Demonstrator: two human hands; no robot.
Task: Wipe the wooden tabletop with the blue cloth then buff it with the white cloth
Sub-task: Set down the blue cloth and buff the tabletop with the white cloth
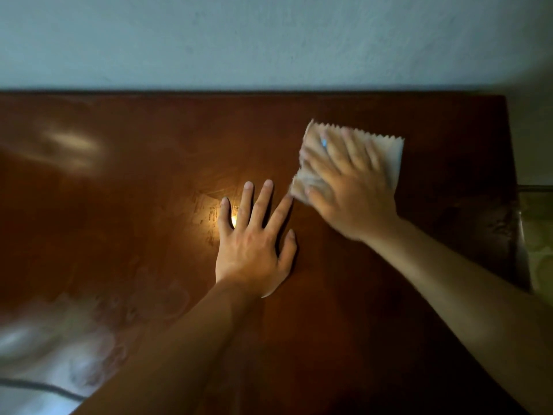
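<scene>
The dark, glossy wooden tabletop fills most of the view. My right hand presses flat on the white cloth, which has a zigzag-cut edge and lies at the back right of the table; hand and cloth are motion-blurred. My left hand rests flat on the wood at the middle, fingers spread, with nothing in it. A bright light reflection glows beside its little finger. The blue cloth is not in view.
A pale plaster wall runs along the table's far edge. The table's right edge drops to a greenish patterned floor. A blurred whitish shape lies at the lower left.
</scene>
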